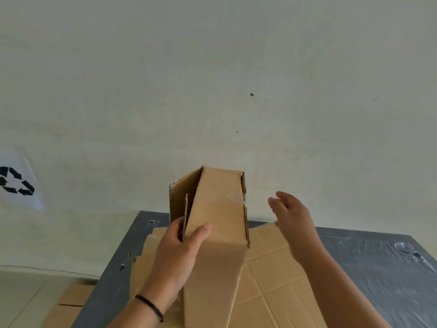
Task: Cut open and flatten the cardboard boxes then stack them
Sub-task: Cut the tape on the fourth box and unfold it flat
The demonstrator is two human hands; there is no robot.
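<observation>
Brown corrugated cardboard box (217,233), partly collapsed, held upright above the dark grey table (378,268), approx. at its centre, w/ open flaps at top. Left hand (179,252) grasps the box's left edge: thumb lies across the front panel, fingers curl round the side panel behind. Thin black band (151,306) circles the left wrist. Right hand (290,216) hovers just right of the box, fingers relaxed and spread, palm facing it, holding nothing, not touching. Flattened brown cardboard sheets (276,275) lie on the table under the box, creases visible. Another flat brown cardboard piece (68,304) lies on the pale floor, left of the table. Behind the table: pale wall (212,79); white sheet w/ black recycling symbol (16,181) at far left.
</observation>
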